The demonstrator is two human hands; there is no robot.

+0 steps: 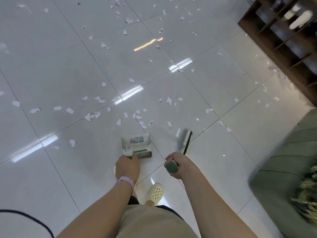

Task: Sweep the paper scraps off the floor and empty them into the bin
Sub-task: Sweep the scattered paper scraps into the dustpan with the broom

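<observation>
White paper scraps (89, 117) lie scattered over the glossy white tile floor (68, 66), thickest ahead of me and toward the back. My left hand (127, 167) grips the handle of a pale dustpan (137, 145) that stands on the floor just in front of my feet. My right hand (176, 164) holds the green-capped handle of a broom (186, 140), whose dark bristles touch the floor right of the dustpan. A scrap (178, 132) lies just left of the broom head. No bin is in view.
A dark wooden shelf unit (281, 40) stands at the upper right. A green sofa (291, 160) with a plant on it fills the lower right. A black cable (25, 215) curves across the floor at lower left. My cream shoe (155, 192) is below the dustpan.
</observation>
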